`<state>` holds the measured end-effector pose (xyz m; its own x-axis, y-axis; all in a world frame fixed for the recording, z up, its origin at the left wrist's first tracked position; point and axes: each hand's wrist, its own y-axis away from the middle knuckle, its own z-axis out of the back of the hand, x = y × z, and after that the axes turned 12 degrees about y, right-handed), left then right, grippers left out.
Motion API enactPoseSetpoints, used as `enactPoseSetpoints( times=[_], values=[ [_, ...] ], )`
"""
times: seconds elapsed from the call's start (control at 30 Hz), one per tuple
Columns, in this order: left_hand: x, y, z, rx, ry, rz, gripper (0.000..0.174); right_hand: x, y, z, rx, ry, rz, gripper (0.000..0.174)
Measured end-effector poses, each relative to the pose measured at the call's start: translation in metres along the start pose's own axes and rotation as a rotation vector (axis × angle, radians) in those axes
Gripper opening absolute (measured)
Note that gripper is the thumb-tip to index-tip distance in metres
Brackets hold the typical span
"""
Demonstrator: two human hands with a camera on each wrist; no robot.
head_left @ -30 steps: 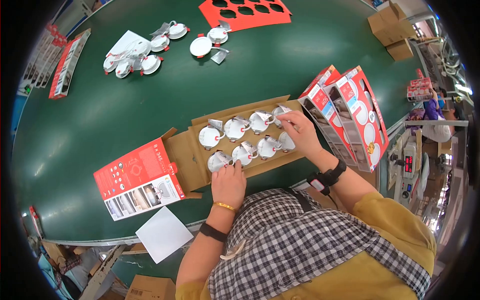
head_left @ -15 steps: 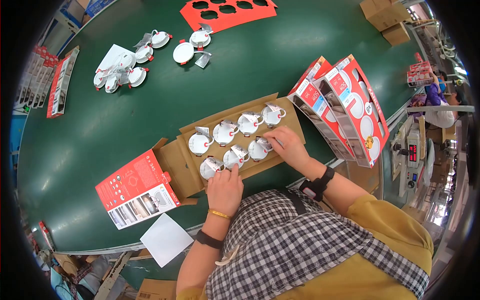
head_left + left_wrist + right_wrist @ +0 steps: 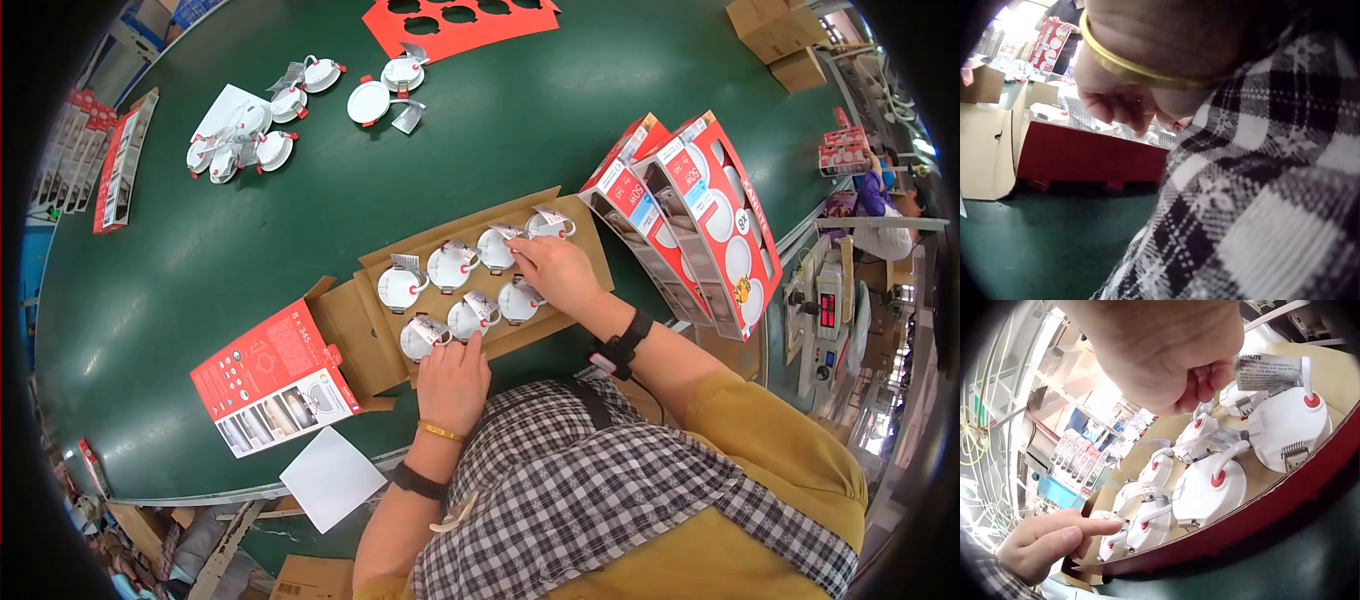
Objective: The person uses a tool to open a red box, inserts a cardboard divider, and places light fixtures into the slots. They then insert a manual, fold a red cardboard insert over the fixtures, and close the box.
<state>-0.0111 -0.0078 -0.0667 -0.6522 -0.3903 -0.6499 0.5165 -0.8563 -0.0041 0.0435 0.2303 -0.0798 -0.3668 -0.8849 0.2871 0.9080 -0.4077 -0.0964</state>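
White round downlights [image 3: 400, 286] with looped cables, spring clips and silver labels lie in two rows inside a long cardboard box [image 3: 386, 330]. My right hand [image 3: 560, 272] reaches over the box to the far row. Its fingers curl at the cable of the third downlight [image 3: 495, 250]; in the right wrist view my right hand [image 3: 1166, 362] partly hides that cable. At the box's near edge, my left hand [image 3: 453, 385] rests with its fingertips by the near row. The right wrist view shows my left hand [image 3: 1044, 544] with a straight index finger touching the leftmost near downlight's label.
A red printed flap [image 3: 270, 375] spreads left of the box, with a white sheet [image 3: 332, 480] below it. Two red-and-white packages [image 3: 700, 220] stand to the right. Loose downlights [image 3: 272, 150] and a red sheet with holes [image 3: 460, 30] lie farther back.
My right hand has moved from the far row's right end to the near row, then back to the far row's third downlight. My left hand stays by the near edge.
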Motion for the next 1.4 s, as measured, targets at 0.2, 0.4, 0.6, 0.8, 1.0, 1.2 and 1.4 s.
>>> enactPoseSetpoints(
  times=[0.2, 0.4, 0.6, 0.8, 1.0, 1.2, 1.4],
  values=[
    [-0.001, -0.001, 0.000, 0.006, 0.012, -0.006, 0.033, -0.005, 0.005, 0.009, -0.018, -0.054, -0.025, 0.018],
    [0.007, 0.004, 0.017, 0.006, -0.035, 0.024, 0.032, -0.052, 0.040, 0.046, -0.054, -0.109, -0.209, 0.018],
    [0.043, 0.019, 0.066, -0.278, 0.292, 0.398, 0.027, -0.096, 0.095, 0.051, 0.039, -0.163, -0.346, 0.021],
    [0.054, 0.036, 0.062, -0.246, 0.498, 0.717, 0.033, -0.101, 0.098, 0.035, 0.042, -0.307, -0.415, 0.028],
    [0.069, 0.038, 0.041, -0.215, 0.162, 0.497, 0.036, -0.099, 0.085, 0.032, 0.086, -0.358, -0.446, 0.030],
    [0.076, 0.038, 0.028, -0.259, 0.215, 0.548, 0.036, -0.102, 0.080, 0.027, 0.149, -0.355, -0.447, 0.032],
    [0.085, 0.022, 0.023, -0.289, 0.448, 0.638, 0.040, -0.097, 0.073, 0.020, 0.183, -0.851, -0.746, 0.029]
  ],
)
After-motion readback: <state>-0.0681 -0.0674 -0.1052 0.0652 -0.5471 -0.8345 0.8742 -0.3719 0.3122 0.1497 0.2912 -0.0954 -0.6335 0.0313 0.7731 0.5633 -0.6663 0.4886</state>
